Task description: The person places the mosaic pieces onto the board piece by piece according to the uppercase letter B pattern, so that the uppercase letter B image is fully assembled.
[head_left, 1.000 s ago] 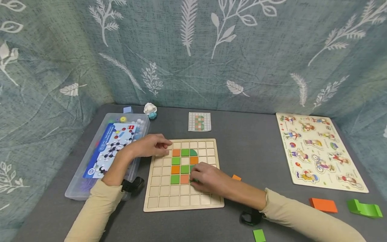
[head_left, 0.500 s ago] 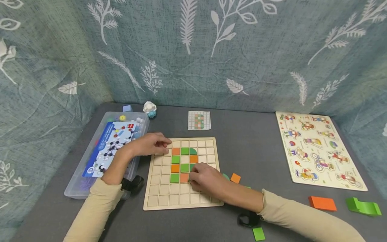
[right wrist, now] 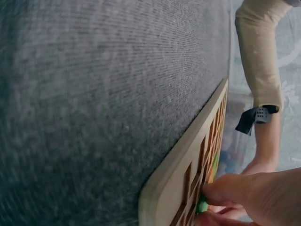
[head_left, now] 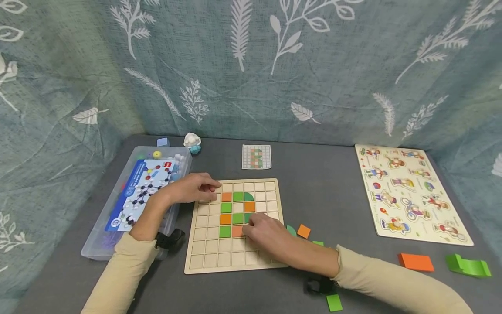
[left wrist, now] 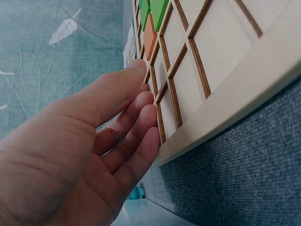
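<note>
The wooden grid board [head_left: 208, 261] lies in front of me, with orange and green tiles set in its middle cells. My right hand [head_left: 268, 231] is over the board, right of the salmon tile [head_left: 237, 231]. In the right wrist view its thumb and fingers pinch a green tile [right wrist: 202, 204] at the board's surface; the head view hides this tile behind the hand. My left hand [head_left: 196, 188] rests at the board's far left corner, fingers loosely bent. The left wrist view shows its fingertips [left wrist: 149, 134] touching the board's edge.
A printed pattern card [head_left: 256, 157] lies beyond the board. Loose pieces lie to the right: an orange tile [head_left: 303, 231], a dark green piece [head_left: 290, 230], a green tile [head_left: 334, 302]. A plastic box [head_left: 92, 248] stands left; a picture puzzle [head_left: 427, 235] and blocks [head_left: 416, 262] are at right.
My right forearm has shifted slightly toward me, uncovering the orange tile and the dark green piece beside it. The right fingers stay at the same part of the board. My left hand stays put.
</note>
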Tool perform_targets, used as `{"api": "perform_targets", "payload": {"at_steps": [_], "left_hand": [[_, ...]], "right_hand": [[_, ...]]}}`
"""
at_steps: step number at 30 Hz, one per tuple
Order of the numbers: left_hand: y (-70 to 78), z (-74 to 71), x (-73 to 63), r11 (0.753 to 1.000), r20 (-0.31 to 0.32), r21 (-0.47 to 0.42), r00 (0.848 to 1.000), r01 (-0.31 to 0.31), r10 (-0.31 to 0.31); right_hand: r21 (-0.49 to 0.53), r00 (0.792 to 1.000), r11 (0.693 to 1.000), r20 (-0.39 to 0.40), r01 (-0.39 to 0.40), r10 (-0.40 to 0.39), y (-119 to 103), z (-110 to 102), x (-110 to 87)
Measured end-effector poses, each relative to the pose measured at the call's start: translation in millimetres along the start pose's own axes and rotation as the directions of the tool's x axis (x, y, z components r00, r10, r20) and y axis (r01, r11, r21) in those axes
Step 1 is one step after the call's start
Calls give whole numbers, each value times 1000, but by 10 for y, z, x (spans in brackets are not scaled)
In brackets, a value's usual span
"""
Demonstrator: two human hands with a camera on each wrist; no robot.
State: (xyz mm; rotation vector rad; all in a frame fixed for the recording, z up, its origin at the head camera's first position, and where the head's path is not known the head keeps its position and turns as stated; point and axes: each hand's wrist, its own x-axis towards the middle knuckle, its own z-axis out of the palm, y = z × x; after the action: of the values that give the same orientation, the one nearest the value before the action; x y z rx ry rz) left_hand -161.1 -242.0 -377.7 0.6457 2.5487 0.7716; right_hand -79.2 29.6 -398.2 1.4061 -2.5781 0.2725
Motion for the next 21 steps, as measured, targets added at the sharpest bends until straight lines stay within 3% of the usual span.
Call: {"api": "perform_targets", "payload": {"at_steps": [7,13,21], "left_hand": [[-26,18,-13,1000,2,-16,1000,-6,6],[-22,8,-22,1000,-3,-11,1000,0,0],[-18,8,-15,1000,-2,-23,1000,-4,4]], "right_hand": [[5,994,996,-57,90,-89,30,39,6],[29,995,995,-50,92,-90,47,40,-17],[199,964,973,-257,117,-64,374,-3,-322]]}}
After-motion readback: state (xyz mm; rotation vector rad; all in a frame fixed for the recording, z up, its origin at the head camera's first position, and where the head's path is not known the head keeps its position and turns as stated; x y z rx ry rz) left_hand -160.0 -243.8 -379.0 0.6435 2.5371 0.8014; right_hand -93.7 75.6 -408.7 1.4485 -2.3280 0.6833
